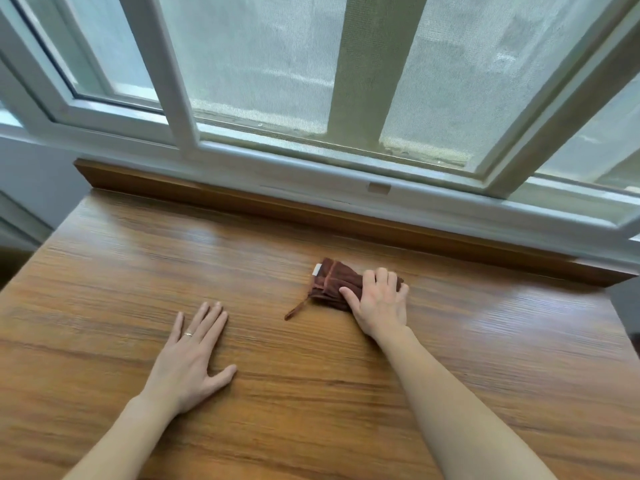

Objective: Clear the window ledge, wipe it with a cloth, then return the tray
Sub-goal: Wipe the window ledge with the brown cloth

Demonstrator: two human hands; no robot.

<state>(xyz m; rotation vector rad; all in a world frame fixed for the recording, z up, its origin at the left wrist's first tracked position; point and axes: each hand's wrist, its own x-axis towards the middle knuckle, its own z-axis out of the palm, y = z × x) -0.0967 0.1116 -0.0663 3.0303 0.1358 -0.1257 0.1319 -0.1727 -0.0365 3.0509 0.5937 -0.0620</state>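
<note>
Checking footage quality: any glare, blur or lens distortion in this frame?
Head view: daylight through the window puts soft glare on the wooden ledge; wide-angle lens bends the frame lines; edges look smeared; right hand, cloth and left hand stay sharp.

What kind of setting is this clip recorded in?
Probably a room in a home or flat, at a window. A wide wood-grain ledge runs below a white-framed window with an insect screen. The right hand presses a folded brown cloth on it; the left hand rests flat.
</note>
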